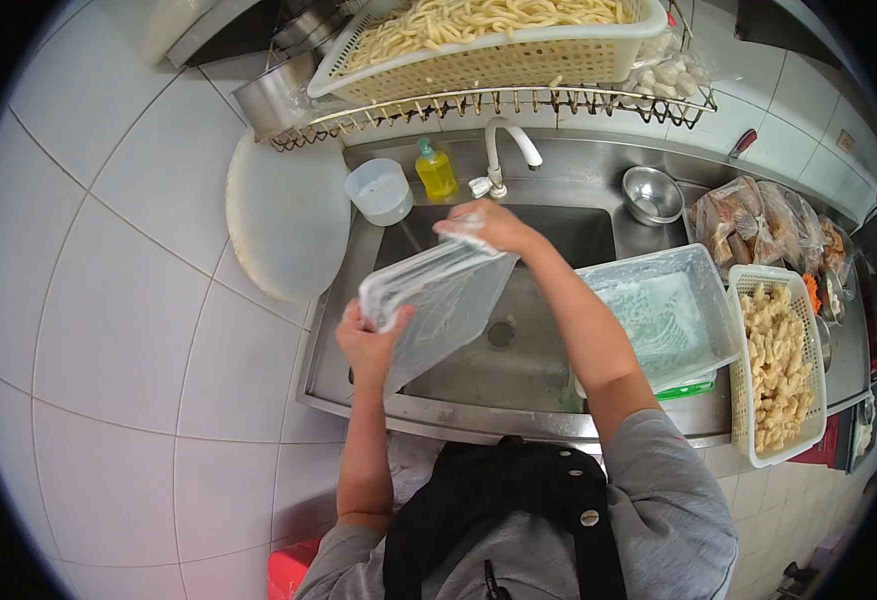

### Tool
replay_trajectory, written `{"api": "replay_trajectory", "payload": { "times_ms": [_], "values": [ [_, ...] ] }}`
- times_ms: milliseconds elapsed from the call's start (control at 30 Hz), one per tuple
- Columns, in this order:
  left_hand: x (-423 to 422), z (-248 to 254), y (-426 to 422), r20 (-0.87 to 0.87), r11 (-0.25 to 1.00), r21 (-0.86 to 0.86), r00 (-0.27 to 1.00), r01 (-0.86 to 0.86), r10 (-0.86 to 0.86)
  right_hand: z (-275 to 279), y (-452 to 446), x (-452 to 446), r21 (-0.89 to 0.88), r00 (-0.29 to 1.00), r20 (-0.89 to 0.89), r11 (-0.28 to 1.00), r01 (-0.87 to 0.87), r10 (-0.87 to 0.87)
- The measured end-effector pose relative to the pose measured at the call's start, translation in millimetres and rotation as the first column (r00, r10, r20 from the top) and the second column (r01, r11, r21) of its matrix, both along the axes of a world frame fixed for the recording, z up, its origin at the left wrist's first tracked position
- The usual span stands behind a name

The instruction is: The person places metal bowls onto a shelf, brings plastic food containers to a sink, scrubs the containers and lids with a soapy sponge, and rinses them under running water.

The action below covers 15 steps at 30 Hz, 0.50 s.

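Over the steel sink (558, 365) I hold a clear plastic container (448, 310), tilted on its side. My left hand (368, 348) grips its lower left corner, fingers wrapped round the rim. At the upper right end of the rim, my right hand (491, 226) is closed on the edge, with a whitish film or suds around the fingers. The rim is slightly blurred. Behind my right hand stands the white faucet (498, 160). To the right of the sink, near my right forearm, sits a translucent tub (663, 310) with white suds on its bottom.
A yellow soap bottle (436, 172) and a white plastic tub (379, 192) stand behind the sink. A metal bowl (652, 195), bagged food (758, 222) and a basket of pale food pieces (741, 380) are at right. A rack (498, 98) holding a noodle-filled basket (498, 65) hangs above.
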<state>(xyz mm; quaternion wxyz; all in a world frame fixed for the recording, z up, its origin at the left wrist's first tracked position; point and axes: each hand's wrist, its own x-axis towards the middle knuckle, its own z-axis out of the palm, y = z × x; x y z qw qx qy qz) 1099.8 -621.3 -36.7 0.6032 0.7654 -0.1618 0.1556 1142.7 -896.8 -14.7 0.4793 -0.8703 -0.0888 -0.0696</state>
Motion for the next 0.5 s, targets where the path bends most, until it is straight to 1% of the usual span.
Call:
{"api": "replay_trajectory", "payload": {
  "times_ms": [33,67,100,133,167,200,233,267,300,333,400,433,467,500],
  "values": [
    [1.3,7.5,6.3,0.0,1.0,-0.004,1.0,-0.002,0.002,-7.4,-12.4,4.0,-0.02,0.999,-0.003,0.999,0.048,-0.048],
    [0.7,14.7,13.5,-0.013,0.998,-0.067,1.0,0.007,-0.008,-16.7,-21.6,6.6,-0.025,0.999,-0.004,0.999,0.047,-0.047],
    [1.7,19.5,18.9,-0.026,0.991,-0.13,0.999,0.016,-0.02,-24.9,-28.9,8.8,0.163,0.997,-0.061,0.985,0.051,-0.042],
    [4.8,18.7,23.6,-0.031,0.991,-0.132,0.999,0.015,-0.019,-34.7,-33.3,11.4,0.346,0.993,-0.119,0.936,0.066,-0.026],
    [8.6,17.5,27.1,-0.058,0.989,-0.151,0.998,-0.003,-0.006,-46.5,-34.4,13.4,0.43,0.99,-0.136,0.899,0.086,-0.03],
    [11.4,14.9,30.0,-0.089,0.986,-0.166,0.996,-0.021,0.006,-59.1,-35.4,13.2,0.429,0.989,-0.143,0.899,0.092,-0.033],
    [16.5,8.9,30.1,-0.114,0.971,-0.236,0.993,-0.042,0.015,-73.8,-36.6,12.0,0.816,0.955,-0.245,0.568,0.11,0.168],
    [21.9,2.7,28.2,-0.12,0.971,-0.235,0.993,-0.037,0.009,-88.5,-35.5,10.8,0.975,0.898,-0.222,0.093,0.202,0.381],
    [27.1,0.0,25.2,-0.203,0.906,-0.414,0.979,-0.092,0.007,-114.4,-20.9,9.9,0.969,0.956,-0.246,0.06,0.24,0.156],
    [32.1,-4.2,23.1,-0.284,0.805,-0.571,0.959,-0.16,-0.011,-131.3,-16.6,5.0,0.951,0.93,-0.309,0.084,0.298,0.2],
    [46.1,-20.3,30.4,-0.311,0.791,-0.584,0.95,-0.182,-0.012,-146.0,1.9,-21.1,0.885,0.865,-0.46,0.182,0.428,0.202],
    [49.4,-28.1,31.6,-0.334,0.769,-0.608,0.942,-0.199,-0.02,-181.2,4.4,-29.7,0.908,0.892,-0.409,0.183,0.376,0.195],
    [50.9,-34.7,32.7,-0.357,0.746,-0.629,0.934,-0.217,-0.029,-229.3,3.9,-35.5,0.928,0.915,-0.357,0.184,0.324,0.188],
    [48.6,-41.2,33.0,-0.357,0.744,-0.632,0.933,-0.215,-0.034,-257.8,7.5,-43.6,0.843,0.864,-0.499,0.269,0.465,0.068]
  ]
}}
